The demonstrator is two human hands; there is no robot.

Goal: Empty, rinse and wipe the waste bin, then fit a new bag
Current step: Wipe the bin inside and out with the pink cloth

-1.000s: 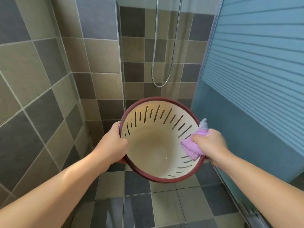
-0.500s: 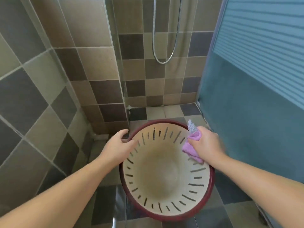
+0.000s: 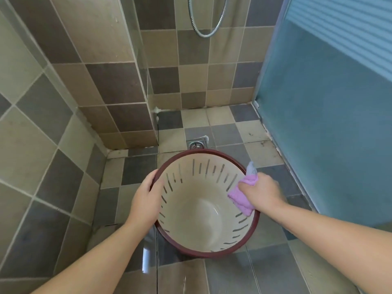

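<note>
Above the shower floor (image 3: 224, 128), our left hand (image 3: 146, 200) gripped the waste bin (image 3: 199, 209) rim at nine o'clock to steady it, while right-hand (image 3: 262, 193) fingers clenched a purple cloth (image 3: 240, 198) wiping inside at three o'clock.

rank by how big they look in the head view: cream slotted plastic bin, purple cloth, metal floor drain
1. cream slotted plastic bin with dark red rim, by far the largest
2. purple cloth
3. metal floor drain, smallest, though it lies farther away and is partly hidden
</note>
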